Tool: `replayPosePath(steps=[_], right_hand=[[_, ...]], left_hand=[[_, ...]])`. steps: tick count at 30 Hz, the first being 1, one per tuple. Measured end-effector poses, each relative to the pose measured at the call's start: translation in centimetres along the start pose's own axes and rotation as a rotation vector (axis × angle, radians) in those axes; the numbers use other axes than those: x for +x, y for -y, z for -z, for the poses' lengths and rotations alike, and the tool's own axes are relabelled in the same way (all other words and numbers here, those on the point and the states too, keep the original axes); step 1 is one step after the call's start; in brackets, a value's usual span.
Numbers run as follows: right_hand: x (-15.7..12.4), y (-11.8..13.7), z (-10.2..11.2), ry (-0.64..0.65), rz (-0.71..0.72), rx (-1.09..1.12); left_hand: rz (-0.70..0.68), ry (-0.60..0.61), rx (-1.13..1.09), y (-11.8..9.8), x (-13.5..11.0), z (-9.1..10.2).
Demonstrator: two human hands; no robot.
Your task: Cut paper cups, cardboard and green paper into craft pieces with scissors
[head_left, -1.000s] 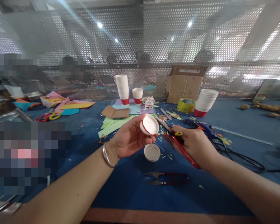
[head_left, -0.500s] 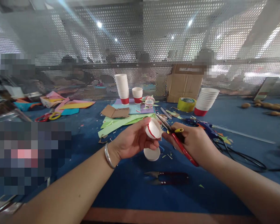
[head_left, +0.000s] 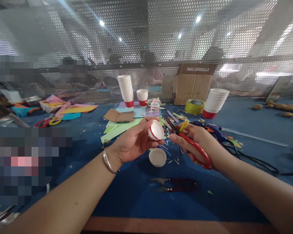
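Note:
A small white paper cup piece [head_left: 157, 130] with a red band along its edge is pinched in my left hand [head_left: 136, 139], its hollow side facing right. My right hand [head_left: 197, 140] grips red-handled scissors [head_left: 202, 152], their dark blades pointing up and left, a little apart from the cup piece. Some yellow [head_left: 184, 125] shows at the scissors near my fingers. Below my left hand, a round white paper disc or cup base [head_left: 157, 157] lies on the blue table. Closer to me lie dark red thread snips [head_left: 175, 184], blades to the left.
Paper cup stacks [head_left: 126, 91] stand at the back, another [head_left: 215, 102] at right beside yellow tape [head_left: 194, 106] and a cardboard box [head_left: 194, 85]. Coloured paper [head_left: 122, 130] and scraps lie mid-table. A blue glue gun [head_left: 216, 131] with a black cable lies right; scissors [head_left: 54, 121] lie left.
The scissors have drawn back to the right, away from the cup piece, and turned so that more of the red handle shows. My left hand has shifted slightly left with the cup piece.

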State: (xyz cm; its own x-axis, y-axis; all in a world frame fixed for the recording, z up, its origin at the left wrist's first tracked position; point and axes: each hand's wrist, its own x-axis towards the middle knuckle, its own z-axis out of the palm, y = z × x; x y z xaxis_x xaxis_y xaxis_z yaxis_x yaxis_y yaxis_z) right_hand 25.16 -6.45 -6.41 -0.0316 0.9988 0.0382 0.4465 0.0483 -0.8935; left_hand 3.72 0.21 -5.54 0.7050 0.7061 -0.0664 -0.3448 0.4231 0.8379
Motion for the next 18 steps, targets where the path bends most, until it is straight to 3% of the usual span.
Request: replayPosePath(steps=[3,9,14,18], right_hand=[[-0.1,0.2,-0.1,0.016,-0.002,0.081],[-0.2,-0.4,0.1,-0.063,0.099,-0.062],[-0.5,0.1,0.0,-0.042,0.049,0.071],[-0.7,0.6,0.2,0.017,0.081,0.164]], left_hand=[[-0.01,-0.043,-0.015,-0.2,-0.1,0.0],[-0.026,-0.016,-0.008,-0.2,-0.3,0.1],[0.0,-0.016,-0.027,-0.2,-0.2,0.3],[-0.068,0.03,0.004,-0.2,-0.3,0.4]])
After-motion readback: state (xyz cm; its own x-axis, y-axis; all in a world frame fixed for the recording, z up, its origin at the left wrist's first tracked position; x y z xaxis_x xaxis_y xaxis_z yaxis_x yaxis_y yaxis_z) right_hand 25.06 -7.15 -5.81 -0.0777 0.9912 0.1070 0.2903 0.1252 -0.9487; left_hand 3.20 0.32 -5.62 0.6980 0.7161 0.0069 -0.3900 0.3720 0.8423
